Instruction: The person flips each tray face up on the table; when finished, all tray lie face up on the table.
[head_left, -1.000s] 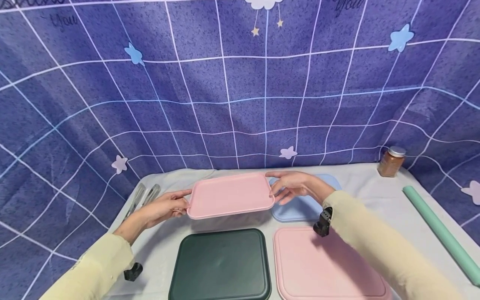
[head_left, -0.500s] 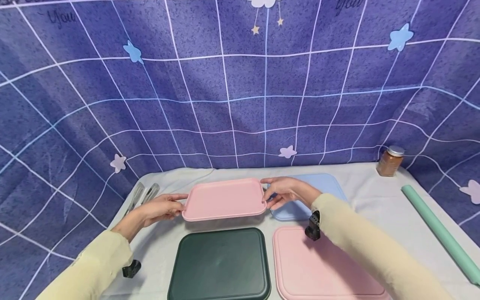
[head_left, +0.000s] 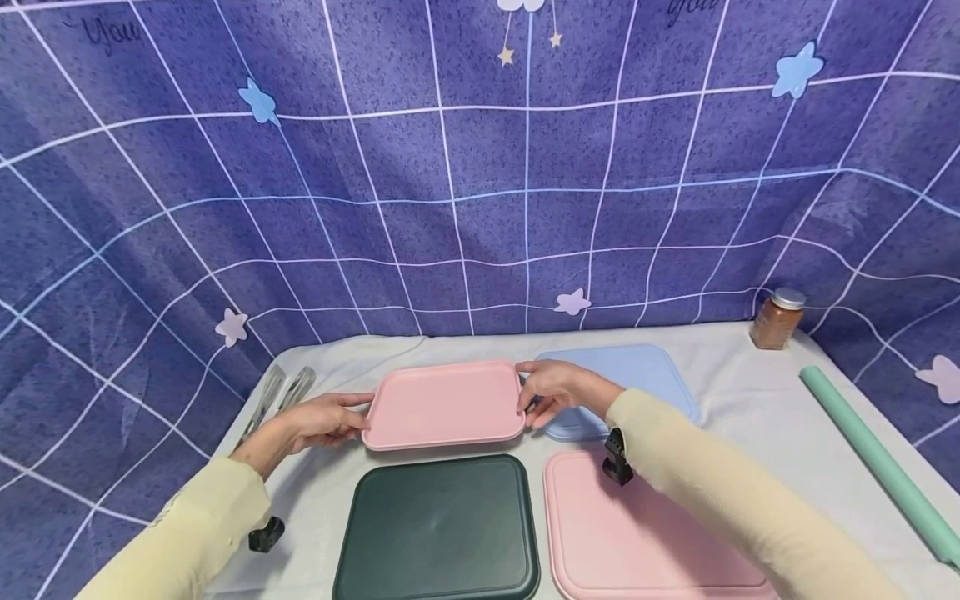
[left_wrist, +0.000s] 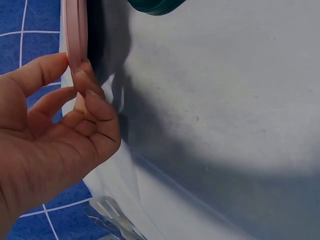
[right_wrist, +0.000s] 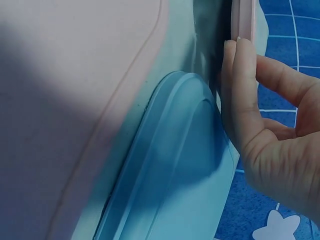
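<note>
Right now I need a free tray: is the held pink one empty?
Empty: in the head view, the pink tray shows only bare surface.

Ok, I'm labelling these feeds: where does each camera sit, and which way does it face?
Head: worn on the head, facing forward and down at the tray between left grip and right grip; both grips and sleeves show.
Left wrist: on that wrist, facing the left grip's pinch on the tray's edge and the cloth; that grip shows.
Right wrist: on that wrist, facing the right grip's hold on the tray's edge and the blue piece; that grip shows.
Head and right wrist share tray, blue piece, right grip.
</note>
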